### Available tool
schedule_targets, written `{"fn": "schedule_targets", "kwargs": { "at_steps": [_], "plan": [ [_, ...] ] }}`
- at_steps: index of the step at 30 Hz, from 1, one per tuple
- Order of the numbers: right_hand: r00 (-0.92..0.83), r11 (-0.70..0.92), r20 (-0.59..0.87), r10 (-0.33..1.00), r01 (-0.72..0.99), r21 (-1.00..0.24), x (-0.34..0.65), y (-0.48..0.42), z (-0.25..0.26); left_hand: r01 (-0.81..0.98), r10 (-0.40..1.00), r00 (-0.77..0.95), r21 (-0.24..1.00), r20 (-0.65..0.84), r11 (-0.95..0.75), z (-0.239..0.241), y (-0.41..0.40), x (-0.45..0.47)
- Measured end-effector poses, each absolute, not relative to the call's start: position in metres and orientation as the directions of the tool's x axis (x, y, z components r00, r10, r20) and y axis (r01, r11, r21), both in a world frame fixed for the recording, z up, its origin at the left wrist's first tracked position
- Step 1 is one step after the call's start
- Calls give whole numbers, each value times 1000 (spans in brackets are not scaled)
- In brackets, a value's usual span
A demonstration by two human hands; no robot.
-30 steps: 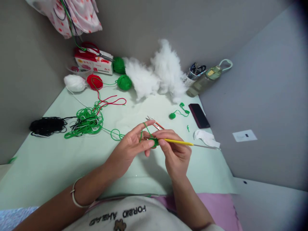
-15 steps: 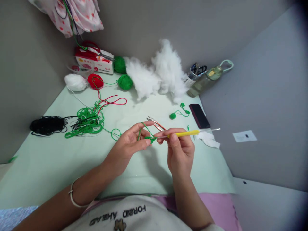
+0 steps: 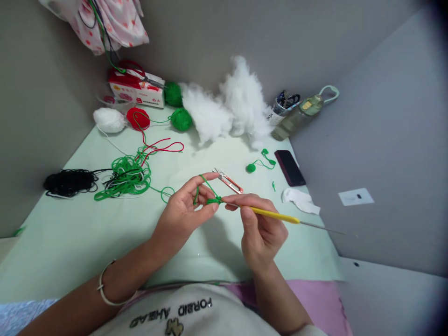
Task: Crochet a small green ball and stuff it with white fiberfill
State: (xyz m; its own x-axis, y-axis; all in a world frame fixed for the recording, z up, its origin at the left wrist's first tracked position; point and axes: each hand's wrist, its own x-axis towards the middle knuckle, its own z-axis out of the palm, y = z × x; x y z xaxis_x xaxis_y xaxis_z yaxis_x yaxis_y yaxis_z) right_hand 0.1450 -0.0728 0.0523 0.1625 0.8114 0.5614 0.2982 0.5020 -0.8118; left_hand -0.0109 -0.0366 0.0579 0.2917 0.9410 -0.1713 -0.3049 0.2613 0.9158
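Observation:
Between the thumb and fingers of my left hand [image 3: 187, 203] is a small green crochet piece [image 3: 214, 200]. Green yarn runs from it up over my raised left index finger. My right hand [image 3: 262, 228] grips a crochet hook [image 3: 276, 214] by its yellow handle. The hook's left end meets the green piece, its tip hidden in the stitches; the other metal end points right and slightly down. Just beyond my fingers lie orange-handled thread snips [image 3: 231, 183] on the table. A tangle of green yarn [image 3: 128, 175] is left of my left hand.
Black yarn [image 3: 70, 182] lies far left. White [image 3: 109, 120], red [image 3: 137, 118] and green yarn balls [image 3: 181, 119] stand at the back, near white stuffing [image 3: 245, 102]. On the right are a phone [image 3: 290, 167], a bottle [image 3: 297, 116] and a white crumpled piece [image 3: 301, 200].
My right hand has turned the crochet hook, so its right end now points lower. Both hands have shifted slightly, and more of the snips shows.

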Motion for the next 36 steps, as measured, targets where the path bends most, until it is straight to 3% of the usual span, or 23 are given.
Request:
{"fn": "schedule_targets", "kwargs": {
  "at_steps": [3, 5, 7, 8, 10, 12, 14, 16, 18, 22, 25, 28, 29, 32, 34, 36],
  "plan": [
    [55, 576, 654, 755, 421, -700, 149, -72, 48, -307, 951, 256, 918, -176, 252, 59, -38, -9],
    [-75, 613, 726, 684, 599, -516, 152, -73, 43, -345, 946, 258, 896, -195, 279, 59, -39, -8],
    [-183, 622, 769, 612, 712, -326, 153, -74, 39, -409, 903, 347, 826, -252, 388, 58, -38, -7],
    [-200, 623, 778, 596, 726, -291, 154, -73, 38, -433, 859, 425, 769, -285, 470, 57, -38, -8],
    [-132, 627, 770, 624, 673, -392, 154, -72, 40, -448, 756, 566, 647, -329, 618, 56, -36, -10],
    [29, 596, 710, 704, 519, -613, 155, -69, 45, -461, 711, 613, 575, -345, 676, 55, -34, -12],
    [186, 530, 590, 786, 290, -797, 155, -65, 50, -483, 734, 582, 577, -349, 658, 56, -32, -14],
    [234, 456, 470, 851, 115, -883, 155, -62, 52, -485, 760, 563, 615, -324, 622, 58, -32, -14],
    [205, 412, 420, 884, 81, -908, 153, -60, 51, -471, 773, 568, 658, -282, 587, 59, -33, -13],
    [178, 465, 516, 838, 263, -845, 146, -64, 48, -423, 828, 500, 764, -253, 488, 58, -36, -10],
    [65, 540, 653, 754, 505, -674, 143, -70, 44, -435, 875, 402, 785, -269, 441, 55, -37, -8],
    [-48, 587, 742, 668, 648, -486, 145, -71, 42, -481, 813, 490, 679, -315, 554, 54, -36, -8],
    [-19, 586, 744, 668, 629, -510, 146, -70, 43, -486, 777, 539, 633, -326, 603, 54, -35, -8],
    [203, 520, 615, 762, 374, -768, 149, -65, 48, -512, 741, 579, 556, -339, 654, 56, -32, -10],
    [270, 458, 485, 832, 159, -875, 148, -63, 51, -536, 778, 537, 580, -326, 613, 58, -31, -10],
    [243, 415, 417, 876, 60, -908, 147, -62, 51, -527, 805, 520, 635, -285, 565, 58, -33, -8]
  ]
}}
